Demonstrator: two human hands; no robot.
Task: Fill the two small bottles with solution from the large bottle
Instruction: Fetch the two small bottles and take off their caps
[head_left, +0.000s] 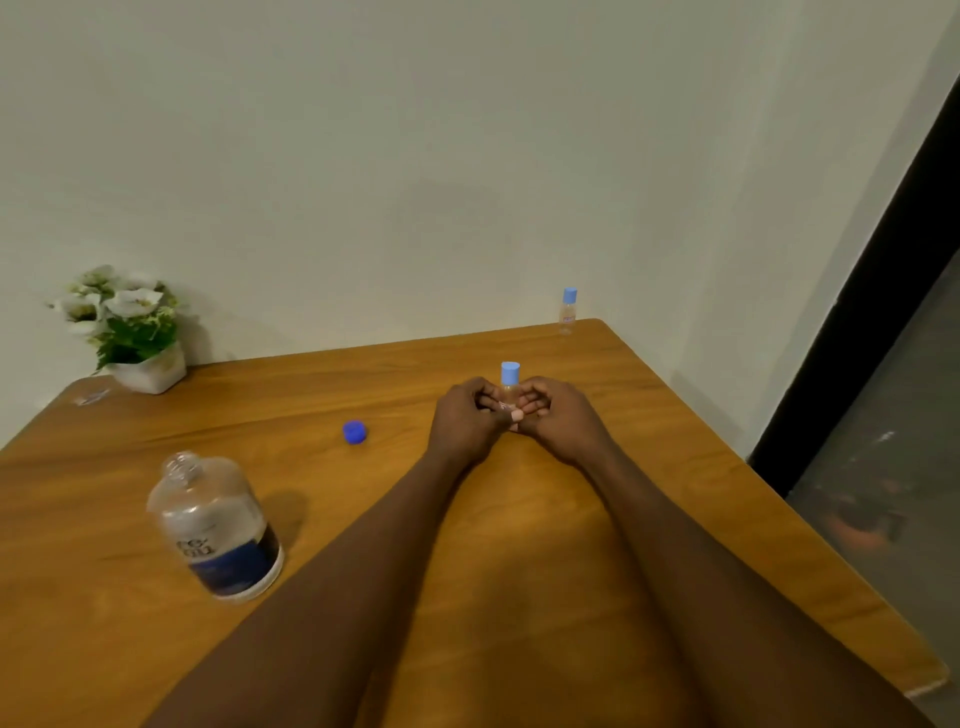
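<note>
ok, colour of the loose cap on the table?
Dark blue cap, clearest in the head view.

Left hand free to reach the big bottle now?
Probably not yet: the left hand shares a grip on the small bottle with the right hand. The way to the large bottle looks clear.

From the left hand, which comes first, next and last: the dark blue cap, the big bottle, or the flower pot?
1. Dark blue cap, lying on the table just left of the left hand.
2. Big bottle, open, farther left and nearer the person.
3. Flower pot, at the far left corner by the wall.
</note>
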